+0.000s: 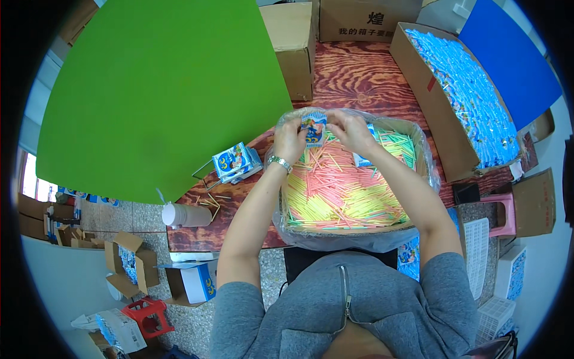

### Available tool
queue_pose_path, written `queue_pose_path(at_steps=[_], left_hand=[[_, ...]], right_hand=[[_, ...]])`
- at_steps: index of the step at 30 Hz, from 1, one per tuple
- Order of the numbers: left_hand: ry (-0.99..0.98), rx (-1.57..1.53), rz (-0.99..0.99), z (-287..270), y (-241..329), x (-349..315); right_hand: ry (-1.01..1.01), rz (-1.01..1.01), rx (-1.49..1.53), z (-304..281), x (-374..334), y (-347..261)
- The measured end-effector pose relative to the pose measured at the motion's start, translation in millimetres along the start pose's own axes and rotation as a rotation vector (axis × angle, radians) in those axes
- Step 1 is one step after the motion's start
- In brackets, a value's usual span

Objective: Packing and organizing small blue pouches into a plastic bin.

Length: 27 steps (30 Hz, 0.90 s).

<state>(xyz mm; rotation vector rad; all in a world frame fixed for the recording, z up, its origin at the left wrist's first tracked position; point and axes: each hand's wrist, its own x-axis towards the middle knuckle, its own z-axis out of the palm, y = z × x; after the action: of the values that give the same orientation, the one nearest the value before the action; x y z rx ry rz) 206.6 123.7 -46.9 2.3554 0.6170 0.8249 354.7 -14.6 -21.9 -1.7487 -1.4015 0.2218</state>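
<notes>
Wooden tabletop (359,78) holds a lined box of bright sticks (347,185), and above its far edge the left hand (289,139) and right hand (351,131) each pinch the small blue packet (313,128) with a tight grip. The thin packet could slip and drop among the sticks. Boxes crowd both sides, so free room is mostly straight above.

Our fingertips hide the top edge of the small packet (313,130). Our right hand (353,133) covers part of the box (418,173), and the packets (466,90) look too small to tell apart.
</notes>
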Motion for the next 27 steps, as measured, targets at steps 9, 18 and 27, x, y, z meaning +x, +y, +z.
queue_pose_path(at_steps=[9,18,27], left_hand=[[0.017,0.096,-0.304,12,-10,-3],[0.105,-0.187,-0.309,0,-3,-10],[0.11,-0.259,-0.037,-19,41,-58]], right_hand=[[-0.023,0.43,-0.75,-46,-50,42],[0.097,0.255,-0.657,-47,-57,56],[0.118,-0.208,-0.731,-77,-62,-26]])
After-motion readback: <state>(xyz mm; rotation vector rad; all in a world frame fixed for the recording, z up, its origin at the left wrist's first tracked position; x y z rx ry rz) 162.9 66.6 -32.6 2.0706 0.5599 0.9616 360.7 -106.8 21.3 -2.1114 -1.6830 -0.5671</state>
